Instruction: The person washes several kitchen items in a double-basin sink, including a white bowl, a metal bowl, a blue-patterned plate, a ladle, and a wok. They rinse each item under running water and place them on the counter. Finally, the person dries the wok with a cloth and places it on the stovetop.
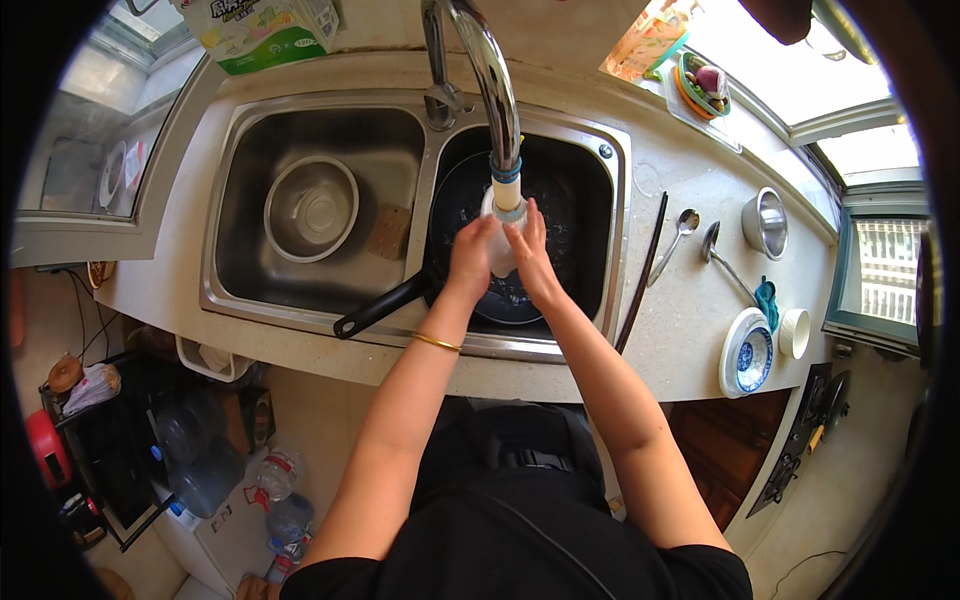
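Between my left hand (472,255) and my right hand (534,251) is a whitish, translucent thing (501,253), directly under the faucet's spout (508,196). Its kind is hard to tell. Both hands touch its sides, over the right sink basin. Below them a black frying pan (495,309) lies in that basin, its long handle (382,304) resting across the sink's front rim to the left. Water glints in the pan. The left basin holds a steel bowl (312,209) and a brown sponge or scouring pad (389,231).
Right of the sink lie dark chopsticks (643,270), a spoon (676,244), a ladle (727,262), a steel bowl (765,223), stacked plates (747,354) and a white cup (793,334). An open window frame (142,202) stands at the left. A green-and-white package (262,37) sits behind.
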`<state>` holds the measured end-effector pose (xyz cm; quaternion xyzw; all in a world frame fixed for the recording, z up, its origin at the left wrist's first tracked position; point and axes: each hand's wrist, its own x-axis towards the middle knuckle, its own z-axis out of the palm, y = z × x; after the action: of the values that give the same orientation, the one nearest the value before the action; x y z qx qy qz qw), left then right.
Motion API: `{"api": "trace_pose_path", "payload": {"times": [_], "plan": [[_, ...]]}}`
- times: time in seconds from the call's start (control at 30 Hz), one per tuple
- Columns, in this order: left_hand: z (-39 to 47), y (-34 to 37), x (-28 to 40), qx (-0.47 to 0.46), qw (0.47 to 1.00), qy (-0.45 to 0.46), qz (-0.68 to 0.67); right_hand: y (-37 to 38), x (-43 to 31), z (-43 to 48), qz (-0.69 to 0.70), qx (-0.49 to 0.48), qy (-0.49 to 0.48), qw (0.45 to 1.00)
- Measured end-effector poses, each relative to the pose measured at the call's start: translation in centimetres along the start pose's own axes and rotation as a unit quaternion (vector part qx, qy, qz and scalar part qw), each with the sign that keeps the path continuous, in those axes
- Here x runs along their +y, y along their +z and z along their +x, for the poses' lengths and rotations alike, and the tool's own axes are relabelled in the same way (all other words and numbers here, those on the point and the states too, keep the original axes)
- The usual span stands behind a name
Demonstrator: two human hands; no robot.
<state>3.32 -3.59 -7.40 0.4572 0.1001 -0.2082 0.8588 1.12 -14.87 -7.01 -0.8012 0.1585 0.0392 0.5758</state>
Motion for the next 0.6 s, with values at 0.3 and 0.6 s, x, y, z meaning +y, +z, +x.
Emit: {"api": "trace_pose_path", "payload": {"times": [0.3,0.6], "plan": [[-3.6,2.6,-2.2,-0.189,0.767,0.249,0.561,-6.1,2.5,2.6,0.515,0.011,0.282,0.809],[0.2,1.2,0.3,-0.029,0.605,0.244,0.758,-2.4,-0.2,0.3,0.569,-0.066,0.316,0.756]]}}
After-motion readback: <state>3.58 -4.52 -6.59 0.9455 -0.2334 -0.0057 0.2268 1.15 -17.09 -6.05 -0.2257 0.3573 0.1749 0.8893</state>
